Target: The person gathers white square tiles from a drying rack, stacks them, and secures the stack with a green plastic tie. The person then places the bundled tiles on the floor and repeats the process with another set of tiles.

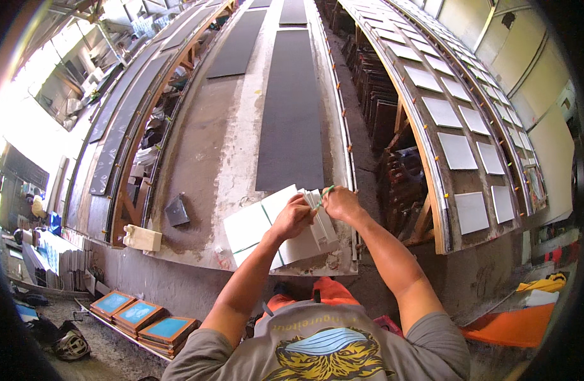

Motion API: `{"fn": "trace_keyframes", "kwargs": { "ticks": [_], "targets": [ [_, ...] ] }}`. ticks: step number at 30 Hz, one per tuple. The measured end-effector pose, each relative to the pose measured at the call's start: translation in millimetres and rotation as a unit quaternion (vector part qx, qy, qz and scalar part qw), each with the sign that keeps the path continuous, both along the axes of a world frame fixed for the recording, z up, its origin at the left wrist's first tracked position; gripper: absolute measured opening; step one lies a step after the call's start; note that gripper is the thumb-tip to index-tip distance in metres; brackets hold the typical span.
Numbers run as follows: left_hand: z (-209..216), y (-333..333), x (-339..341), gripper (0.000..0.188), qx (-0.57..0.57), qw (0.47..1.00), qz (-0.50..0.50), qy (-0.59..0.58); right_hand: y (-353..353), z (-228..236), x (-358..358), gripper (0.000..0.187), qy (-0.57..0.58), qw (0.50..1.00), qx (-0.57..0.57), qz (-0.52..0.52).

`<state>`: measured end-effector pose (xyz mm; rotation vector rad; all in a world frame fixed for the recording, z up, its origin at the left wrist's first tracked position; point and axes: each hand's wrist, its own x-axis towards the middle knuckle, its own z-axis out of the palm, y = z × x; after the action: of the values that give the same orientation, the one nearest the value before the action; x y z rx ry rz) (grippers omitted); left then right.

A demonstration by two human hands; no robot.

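A bundle of white sheets (244, 225) lies at the near end of the long middle table, with dark green string (266, 213) running across it. Right of it, and partly behind my fingers, a smaller stack of white pieces (324, 232) stands at a slant. My left hand (295, 216) is closed over the bundle's right part, its fingertips at a short length of green string between the hands. My right hand (341, 203), just beyond the table's right side, pinches green string that shows above its thumb. Part of the string is hidden by my fingers.
Long black sheets (291, 114) cover part of the middle table. A dark block (177, 210) and a cream plastic container (142, 238) sit at its left. White sheets (457, 143) lie in rows on the right table. Wood-framed screens (168, 328) are stacked low at left.
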<state>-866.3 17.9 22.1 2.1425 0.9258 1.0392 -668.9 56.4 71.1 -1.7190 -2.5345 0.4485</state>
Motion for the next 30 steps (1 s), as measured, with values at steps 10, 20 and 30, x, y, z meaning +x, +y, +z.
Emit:
{"fn": "trace_keyframes", "kwargs": {
  "ticks": [10,20,30],
  "targets": [
    [-24,18,39,0.024,-0.206,0.944,0.082,-0.246,-34,-37,5,0.042,0.279,0.953,-0.114,0.024],
    [13,6,39,0.03,-0.104,0.986,0.132,-0.005,-21,-109,-21,0.033,0.271,0.962,-0.035,0.018],
    [-13,-47,-27,0.026,0.004,0.963,0.23,0.138,-31,-77,-30,0.033,0.281,0.95,-0.028,-0.132]
  ]
}}
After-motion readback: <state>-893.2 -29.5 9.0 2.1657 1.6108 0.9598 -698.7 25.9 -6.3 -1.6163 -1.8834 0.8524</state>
